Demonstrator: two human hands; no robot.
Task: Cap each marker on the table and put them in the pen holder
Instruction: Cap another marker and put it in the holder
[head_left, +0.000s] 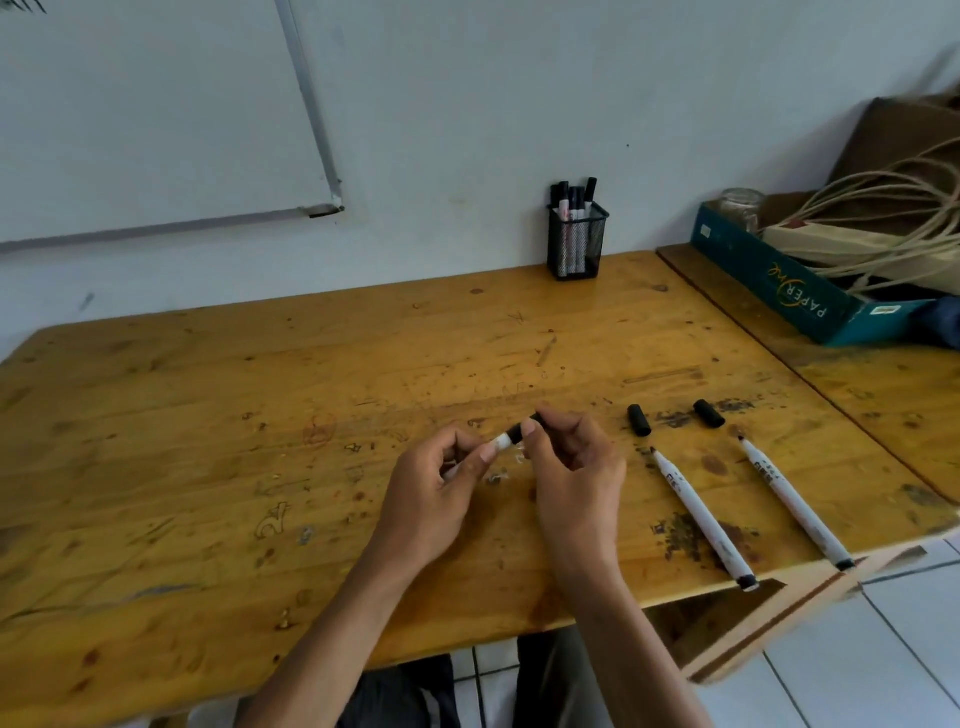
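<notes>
Curled round the white barrel of a marker (503, 441), the left hand (441, 483) grips it, while the right hand (576, 462) pinches the black cap (518, 432) at its tip; both are just above the middle of the table (208, 415). Whether the cap is fully seated cannot be told. To the right lie two uncapped markers (698, 514) (792, 499), tips pointing away, with two loose caps (639, 420) (709, 413) just beyond them. At the far edge the holder (575, 249) contains several capped markers.

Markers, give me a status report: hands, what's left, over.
Left hand holds marker; right hand pinches cap at its tip. Two uncapped markers, two loose caps lie right. Pen holder at back, path unblocked.
</notes>
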